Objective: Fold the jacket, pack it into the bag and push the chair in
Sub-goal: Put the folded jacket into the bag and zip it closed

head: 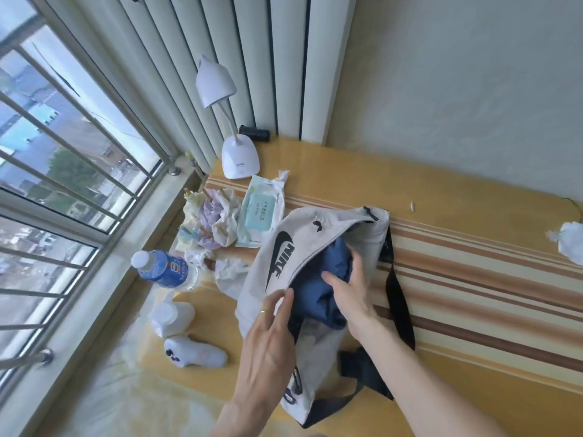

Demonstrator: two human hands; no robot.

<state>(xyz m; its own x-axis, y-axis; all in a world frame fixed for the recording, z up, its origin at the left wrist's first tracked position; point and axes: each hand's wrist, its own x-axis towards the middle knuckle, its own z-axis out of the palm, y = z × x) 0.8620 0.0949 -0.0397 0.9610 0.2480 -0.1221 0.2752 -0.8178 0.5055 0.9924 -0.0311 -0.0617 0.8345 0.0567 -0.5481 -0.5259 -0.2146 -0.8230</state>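
on the striped yellow desk (pixel 473 247) by the window, the grey nike bag (pixel 284 247) lies mid-frame, left hand (pixel 268 335) pinching its opening's near lip while right hand (pixel 350 291), fingers spread flat, presses the blue jacket (pixel 318 288) lying directly beneath it, half inside.

One bag (pixel 284 247) lies on one table (pixel 473 247), with one blue jacket (pixel 328 279) in its mouth and one black strap (pixel 399 298) trailing from it. Two hands are in view: the left hand (pixel 268 345) and the right hand (pixel 350 291). Beside them stand one lamp (pixel 236 152), one wipes pack (pixel 260 212), one blue-labelled bottle (pixel 164 269), one white bottle (pixel 172 316) and one controller (pixel 194 354). One crumpled tissue (pixel 571 244) sits at the right edge.
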